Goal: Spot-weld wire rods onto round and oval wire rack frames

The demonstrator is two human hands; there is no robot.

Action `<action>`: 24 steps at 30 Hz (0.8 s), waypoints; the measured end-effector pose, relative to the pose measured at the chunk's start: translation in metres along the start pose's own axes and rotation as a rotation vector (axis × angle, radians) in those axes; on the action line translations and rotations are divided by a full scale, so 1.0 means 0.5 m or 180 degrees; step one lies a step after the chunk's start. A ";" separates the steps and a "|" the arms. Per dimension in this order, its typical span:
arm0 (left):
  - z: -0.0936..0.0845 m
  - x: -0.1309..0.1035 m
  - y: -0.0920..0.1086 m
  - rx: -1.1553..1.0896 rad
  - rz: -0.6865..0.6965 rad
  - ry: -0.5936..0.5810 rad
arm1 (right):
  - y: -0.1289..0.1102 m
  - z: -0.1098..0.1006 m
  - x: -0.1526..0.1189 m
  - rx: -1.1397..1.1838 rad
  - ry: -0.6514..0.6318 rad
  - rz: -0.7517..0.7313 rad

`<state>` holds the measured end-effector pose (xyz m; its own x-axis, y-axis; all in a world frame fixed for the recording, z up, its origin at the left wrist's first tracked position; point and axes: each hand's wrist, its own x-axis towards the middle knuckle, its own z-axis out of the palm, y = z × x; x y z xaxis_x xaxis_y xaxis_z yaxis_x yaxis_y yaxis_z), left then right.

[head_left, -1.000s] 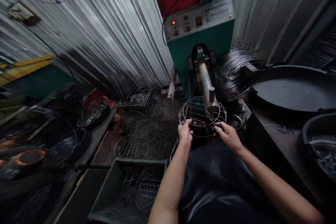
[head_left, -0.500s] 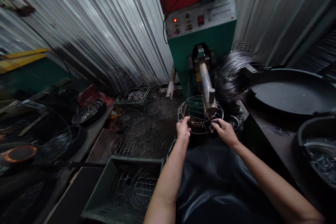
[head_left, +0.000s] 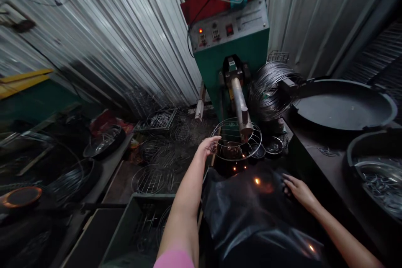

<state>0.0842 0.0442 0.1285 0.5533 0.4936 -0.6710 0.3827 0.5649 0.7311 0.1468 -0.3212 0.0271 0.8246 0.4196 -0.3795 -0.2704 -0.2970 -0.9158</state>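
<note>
A round wire rack [head_left: 236,159] sits beneath the electrode arm of a spot welder [head_left: 241,104], its near rim facing me. My left hand [head_left: 211,145] is closed on the rack's left edge. Glowing sparks [head_left: 257,181] fall from under the electrode tip, in front of a dark apron [head_left: 245,213]. To the right of the apron, my right hand [head_left: 297,190] is away from the rack, fingers loosely bent and apart, with nothing visible in them. Small dishes of metal parts [head_left: 274,145] stand just right of the rack.
A wire coil [head_left: 271,88] hangs beside the green machine. On the right bench are a wide black pan [head_left: 342,106] and a tub of metal pieces [head_left: 381,190]. A green crate [head_left: 117,234] stands at lower left, with wire racks [head_left: 150,180] on the floor beyond.
My right hand has let go of the rack and moved down to the right. Sparks have appeared below the electrode. My left hand keeps its hold, and the view has shifted slightly.
</note>
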 end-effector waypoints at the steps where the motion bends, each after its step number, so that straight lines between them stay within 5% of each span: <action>1: 0.003 -0.003 -0.010 -0.0130 0.0047 0.0052 | -0.011 0.003 -0.002 0.0027 0.0040 -0.0152; 4: 0.012 -0.027 -0.057 -0.0616 0.0309 0.0432 | -0.084 0.037 -0.012 0.0144 -0.0023 -0.0752; 8: 0.021 -0.064 -0.102 -0.0977 0.0615 0.0747 | -0.193 0.132 -0.020 0.0369 -0.0629 -0.1303; 12: 0.032 -0.086 -0.107 -0.1131 0.0898 0.0821 | -0.224 0.209 -0.002 0.0048 -0.0876 -0.1573; 19: 0.064 -0.089 -0.105 -0.1304 0.1067 0.0758 | -0.213 0.202 0.033 -0.0938 -0.0553 -0.2090; 24: 0.083 -0.081 -0.107 -0.1380 0.1164 0.0780 | -0.216 0.198 0.046 -0.0846 -0.0476 -0.2009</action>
<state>0.0722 -0.0334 0.1217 0.3861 0.8146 -0.4329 -0.1638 0.5223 0.8369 0.1456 -0.1947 0.1045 0.7016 0.6887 0.1827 0.3841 -0.1495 -0.9111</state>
